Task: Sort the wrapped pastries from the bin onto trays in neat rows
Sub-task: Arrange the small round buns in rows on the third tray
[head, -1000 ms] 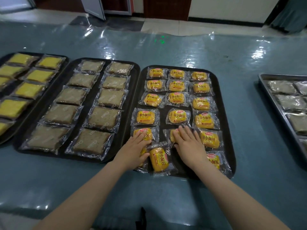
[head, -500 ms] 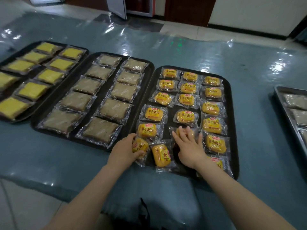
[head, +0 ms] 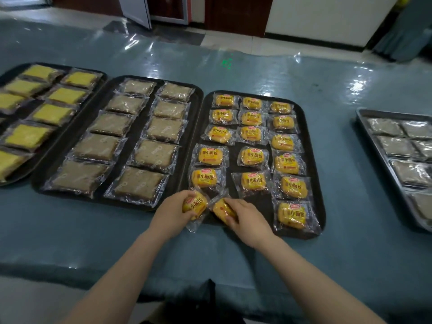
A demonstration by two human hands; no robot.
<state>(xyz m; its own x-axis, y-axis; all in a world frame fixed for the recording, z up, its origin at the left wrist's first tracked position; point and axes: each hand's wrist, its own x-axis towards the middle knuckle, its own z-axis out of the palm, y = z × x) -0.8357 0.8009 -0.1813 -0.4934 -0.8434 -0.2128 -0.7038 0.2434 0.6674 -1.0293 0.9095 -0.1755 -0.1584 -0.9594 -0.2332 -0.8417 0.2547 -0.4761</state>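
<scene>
A wrapped yellow bun point(head: 195, 205) is gripped in the curled fingers of the left hand point(head: 171, 212) at the near-left corner of the black tray point(head: 314, 160). A second bun point(head: 223, 210) is pinched by the right hand point(head: 249, 219) just beside it.

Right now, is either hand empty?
No, the left hand grips one yellow wrapped bun and the right hand grips another bun at the tray's near edge.

Glossy clear plastic wrappers point(head: 251, 182), matt black tray point(head: 313, 160), shiny film-covered tabletop point(head: 257, 73), dull metal tray point(head: 364, 127).
</scene>
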